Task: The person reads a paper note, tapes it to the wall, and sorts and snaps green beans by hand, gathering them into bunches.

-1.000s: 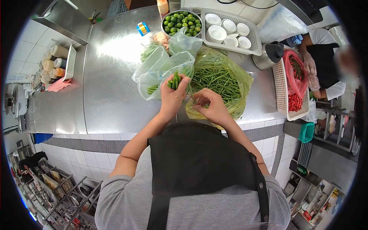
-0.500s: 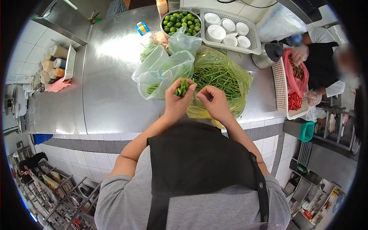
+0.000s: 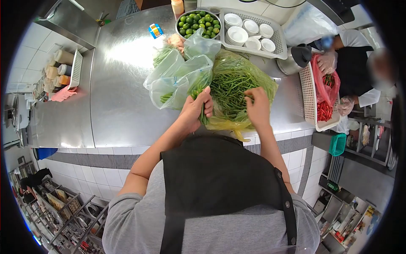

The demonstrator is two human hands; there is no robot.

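Observation:
My left hand (image 3: 199,106) is closed around an upright bunch of green beans (image 3: 197,92), whose ends stick out above and below the fist. Over the right side of a yellow plastic bag (image 3: 266,80), my right hand (image 3: 258,109) has its fingers curled together at the loose green beans (image 3: 230,91) inside. Whether anything sits between those fingertips is hidden. Close beyond my left hand lies a clear plastic bag (image 3: 169,80) with more green beans visible in it.
A bowl of green limes (image 3: 198,25) stands at the back beside a crate (image 3: 277,53) of white dishes. A metal jug (image 3: 289,63) is to the right. There a gloved co-worker's hand (image 3: 327,63) is at a basket (image 3: 311,101) holding red chilies (image 3: 325,111).
My left hand has turned, so the bunch now points upward instead of showing end-on. My right hand has moved away from it, rightward over the beans in the yellow bag.

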